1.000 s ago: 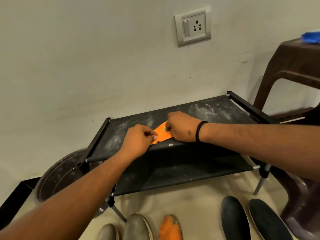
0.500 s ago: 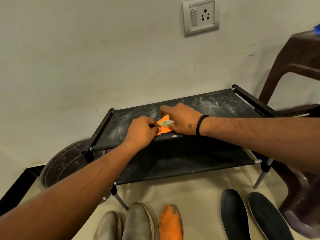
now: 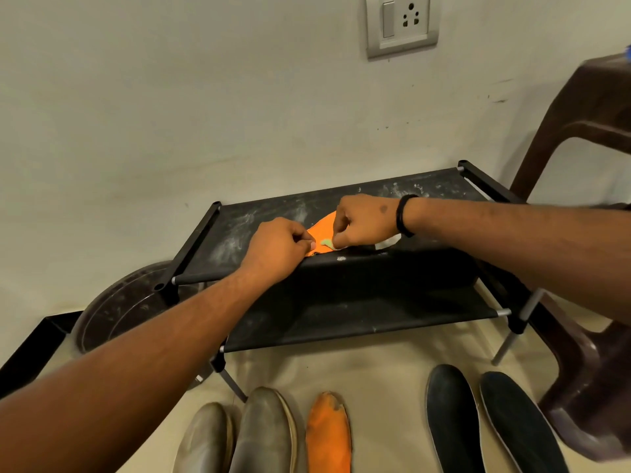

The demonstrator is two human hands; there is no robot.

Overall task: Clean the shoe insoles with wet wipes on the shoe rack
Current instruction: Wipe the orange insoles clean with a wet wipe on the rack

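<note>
An orange insole (image 3: 322, 231) lies on the dusty top shelf of the black shoe rack (image 3: 426, 189). My left hand (image 3: 276, 249) pinches its near edge and holds it down. My right hand (image 3: 363, 220), with a black band at the wrist, has its fingers curled over the insole, and a white wet wipe (image 3: 387, 241) shows under it. A small green mark (image 3: 326, 242) sits on the insole between my hands. On the floor lie another orange insole (image 3: 327, 435), two grey insoles (image 3: 263, 435) and two black insoles (image 3: 450, 418).
A brown plastic chair (image 3: 587, 138) stands to the right of the rack. A round dark metal pan (image 3: 126, 308) leans at the rack's left end, beside a black frame (image 3: 30, 349). A wall socket (image 3: 401, 23) is above.
The view has shifted down and closer. My right hand has slid slightly right along the insole, so more orange shows between my hands. My left hand keeps its hold.
</note>
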